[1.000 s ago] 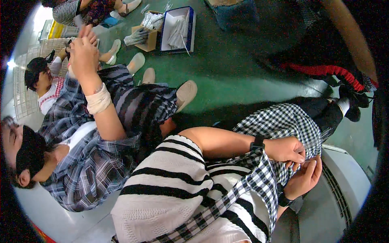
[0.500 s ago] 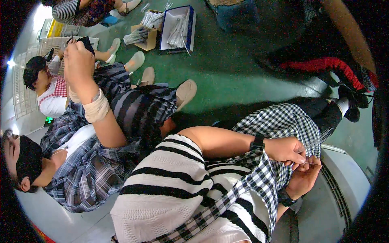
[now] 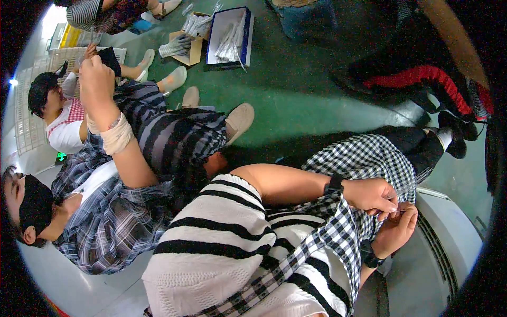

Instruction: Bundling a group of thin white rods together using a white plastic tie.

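My left hand [image 3: 371,195], with a black watch on its wrist, is closed in a pinch, thumb against the fingers. Just beside it, my right hand [image 3: 395,230] also has its fingers bent together and wears a dark wristband. A thin pale strand [image 3: 402,211] runs between the fingertips of both hands; its exact kind is too fine to tell. Both hands are over the black-and-white checked apron [image 3: 364,153] on my lap. Some fingers of the right hand are hidden behind the left.
At my left sits a person in a plaid garment [image 3: 111,232], arm raised. Beyond is another person in a red-checked bib [image 3: 75,112]. A blue-rimmed box [image 3: 248,39] of thin white pieces and a cardboard box [image 3: 195,55] with gloves stand on the green floor [image 3: 296,100]. A pale cabinet [image 3: 454,222] is close at right.
My hands keep nearly the same place; the right fingers have shifted slightly around the strand. The raised hand of the person beside me has moved a little, and the whole view has shifted slightly.
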{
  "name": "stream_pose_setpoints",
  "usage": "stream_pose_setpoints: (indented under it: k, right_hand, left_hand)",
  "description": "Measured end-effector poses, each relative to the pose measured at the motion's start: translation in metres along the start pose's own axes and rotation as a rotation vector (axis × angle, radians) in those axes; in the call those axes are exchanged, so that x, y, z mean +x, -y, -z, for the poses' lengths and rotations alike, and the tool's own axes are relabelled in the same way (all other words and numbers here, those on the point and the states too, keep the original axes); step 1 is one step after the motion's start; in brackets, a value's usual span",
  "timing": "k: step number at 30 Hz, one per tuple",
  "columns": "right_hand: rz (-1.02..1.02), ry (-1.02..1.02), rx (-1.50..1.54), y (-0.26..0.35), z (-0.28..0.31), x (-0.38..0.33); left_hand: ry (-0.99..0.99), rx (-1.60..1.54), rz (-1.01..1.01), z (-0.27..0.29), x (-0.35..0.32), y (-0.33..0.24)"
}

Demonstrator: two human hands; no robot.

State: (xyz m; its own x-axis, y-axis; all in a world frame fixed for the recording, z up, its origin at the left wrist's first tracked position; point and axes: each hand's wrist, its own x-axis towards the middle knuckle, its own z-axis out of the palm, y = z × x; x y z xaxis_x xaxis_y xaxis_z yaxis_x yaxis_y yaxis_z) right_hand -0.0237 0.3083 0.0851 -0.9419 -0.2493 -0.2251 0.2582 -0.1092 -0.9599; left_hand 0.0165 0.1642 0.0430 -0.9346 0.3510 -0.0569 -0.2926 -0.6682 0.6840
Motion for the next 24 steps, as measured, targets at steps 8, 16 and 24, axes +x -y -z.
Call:
stream_pose_setpoints:
  k: [8,16,24]
  right_hand:
    - [0.15,-0.019,-0.266,-0.006,-0.005,-0.004]
    - [0.229,0.009,-0.303,-0.006,-0.003,-0.005]
    - [0.266,-0.066,-0.204,0.004,0.003,-0.001]
  left_hand:
    - [-0.049,0.021,0.017,0.0,-0.001,0.001]
    - [-0.007,0.017,0.001,0.0,0.003,0.005]
    - [0.018,0.018,0.003,-0.001,0.004,0.006]
